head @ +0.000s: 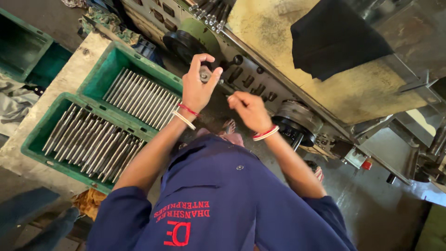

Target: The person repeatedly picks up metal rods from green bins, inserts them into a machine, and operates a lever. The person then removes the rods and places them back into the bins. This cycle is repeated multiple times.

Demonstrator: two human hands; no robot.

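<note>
The grey metal lathe machine (297, 88) stretches past both grips. Green plastic crates of steel rods (88, 139) lie well off beside the left hand (197, 88), which pinches a small metal fitting (204, 74). The right hand (248, 109), nearer the body, is closed around something thin; what, I cannot tell.

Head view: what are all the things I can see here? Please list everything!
crates: two, green, left side
rods: many, grey, lying in both crates
third crate: one, green, top left
machine: one, beige and grey, upper right
cloth: one, black, on the machine
legs: another person's, blue trousers, bottom left
left hand: one, red and white wristbands, gripping a metal piece at the machine
right hand: one, closed, beside the left hand
</note>
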